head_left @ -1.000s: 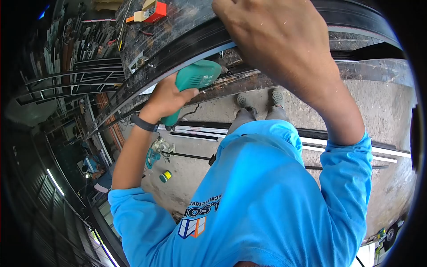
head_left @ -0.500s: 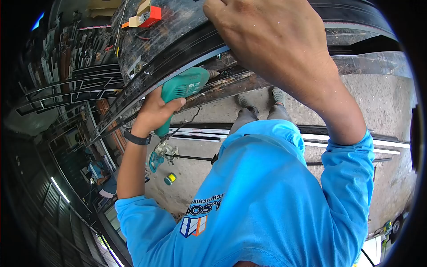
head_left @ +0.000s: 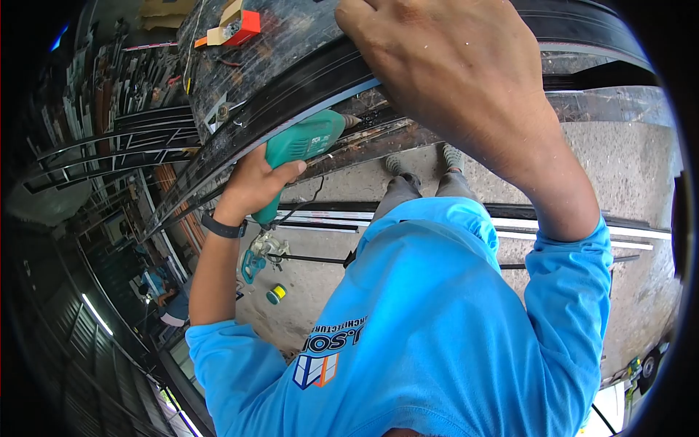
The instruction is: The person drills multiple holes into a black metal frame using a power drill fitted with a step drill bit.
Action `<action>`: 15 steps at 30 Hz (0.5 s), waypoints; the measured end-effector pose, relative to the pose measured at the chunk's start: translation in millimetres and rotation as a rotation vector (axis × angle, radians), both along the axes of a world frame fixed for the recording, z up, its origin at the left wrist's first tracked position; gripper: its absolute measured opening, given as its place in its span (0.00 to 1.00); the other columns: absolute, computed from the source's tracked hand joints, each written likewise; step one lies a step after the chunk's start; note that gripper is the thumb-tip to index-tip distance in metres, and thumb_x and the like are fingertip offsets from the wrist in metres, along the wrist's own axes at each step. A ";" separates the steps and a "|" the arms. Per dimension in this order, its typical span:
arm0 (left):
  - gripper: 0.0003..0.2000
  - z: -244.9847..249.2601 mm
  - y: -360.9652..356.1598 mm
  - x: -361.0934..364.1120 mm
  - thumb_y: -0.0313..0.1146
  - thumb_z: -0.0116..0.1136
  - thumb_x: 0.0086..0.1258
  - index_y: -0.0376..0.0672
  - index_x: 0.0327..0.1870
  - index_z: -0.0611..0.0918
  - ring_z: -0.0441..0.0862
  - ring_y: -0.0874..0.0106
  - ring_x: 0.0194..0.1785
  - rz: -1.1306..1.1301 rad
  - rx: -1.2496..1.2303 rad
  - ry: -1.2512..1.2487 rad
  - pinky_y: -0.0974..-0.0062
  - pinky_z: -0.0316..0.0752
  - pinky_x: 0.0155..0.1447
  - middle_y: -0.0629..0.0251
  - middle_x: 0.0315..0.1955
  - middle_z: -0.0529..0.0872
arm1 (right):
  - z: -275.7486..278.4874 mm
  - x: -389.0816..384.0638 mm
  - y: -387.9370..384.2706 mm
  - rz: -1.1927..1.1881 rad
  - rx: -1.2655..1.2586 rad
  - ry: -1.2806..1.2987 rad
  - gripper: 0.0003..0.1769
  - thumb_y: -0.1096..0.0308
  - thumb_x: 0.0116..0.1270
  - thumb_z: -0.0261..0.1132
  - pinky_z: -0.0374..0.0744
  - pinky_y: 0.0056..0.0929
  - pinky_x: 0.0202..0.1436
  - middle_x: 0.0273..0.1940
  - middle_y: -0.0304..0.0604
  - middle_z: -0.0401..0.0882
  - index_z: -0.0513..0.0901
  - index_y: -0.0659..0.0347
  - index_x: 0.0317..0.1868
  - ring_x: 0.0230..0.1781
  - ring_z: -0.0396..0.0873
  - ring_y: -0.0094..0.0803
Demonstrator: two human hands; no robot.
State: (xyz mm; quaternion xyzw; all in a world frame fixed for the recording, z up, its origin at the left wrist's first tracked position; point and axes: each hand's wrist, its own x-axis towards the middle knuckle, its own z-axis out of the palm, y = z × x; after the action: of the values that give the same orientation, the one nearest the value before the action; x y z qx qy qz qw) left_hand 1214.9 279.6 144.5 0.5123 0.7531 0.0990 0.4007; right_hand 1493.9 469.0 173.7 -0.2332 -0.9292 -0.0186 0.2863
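Note:
My left hand (head_left: 255,183) is wrapped round the handle of a green power drill (head_left: 304,140), its thumb along the back of the body. The drill's chuck (head_left: 351,121) points right, beneath the edge of a long black metal profile (head_left: 295,86). A cord trails from the handle. Large and close to the camera, my right hand (head_left: 451,62) overlaps the profile with its back toward me. Most of its fingers are cut off by the top of the view, so I cannot tell what they grip.
Beyond the profile, a dark worktop (head_left: 280,40) bears an open red box (head_left: 244,28) of small metal parts. On the floor lie more long profiles (head_left: 582,237), a teal power tool (head_left: 253,266) and a small can (head_left: 276,293). Metal lengths (head_left: 109,95) are stacked at left; another person (head_left: 156,288) is in the background.
The view has shifted very slightly. Both hands and the drill keep nearly the same position against the profile.

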 end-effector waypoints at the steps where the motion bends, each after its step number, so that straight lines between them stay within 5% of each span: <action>1: 0.31 0.8 -1.0 0.9 0.26 0.66 0.66 0.34 0.72 0.72 0.81 0.75 0.35 0.010 0.002 0.000 0.74 0.79 0.43 0.62 0.40 0.85 | 3.0 1.8 -1.4 -0.015 0.035 0.000 0.13 0.63 0.72 0.60 0.79 0.33 0.35 0.25 0.41 0.82 0.81 0.60 0.31 0.28 0.83 0.33; 11: 0.33 9.5 2.7 4.1 0.30 0.69 0.64 0.34 0.72 0.72 0.83 0.72 0.42 0.045 -0.082 0.013 0.72 0.80 0.51 0.59 0.48 0.86 | 5.9 1.4 -1.8 -0.042 0.078 -0.026 0.12 0.61 0.69 0.63 0.78 0.33 0.37 0.26 0.41 0.82 0.80 0.59 0.30 0.29 0.84 0.33; 15: 0.36 0.3 0.8 -5.0 0.31 0.70 0.64 0.35 0.75 0.70 0.84 0.72 0.44 -0.192 0.081 0.139 0.70 0.81 0.53 0.57 0.53 0.85 | 3.2 -0.4 1.3 -0.020 0.046 -0.046 0.12 0.60 0.68 0.64 0.78 0.33 0.38 0.26 0.41 0.83 0.80 0.59 0.31 0.30 0.84 0.34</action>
State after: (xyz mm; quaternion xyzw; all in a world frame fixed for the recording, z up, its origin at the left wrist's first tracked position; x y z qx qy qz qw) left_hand 1209.9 280.4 144.8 0.6033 0.7221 0.0548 0.3341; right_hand 1493.5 470.3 177.0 -0.2355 -0.9324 -0.0483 0.2698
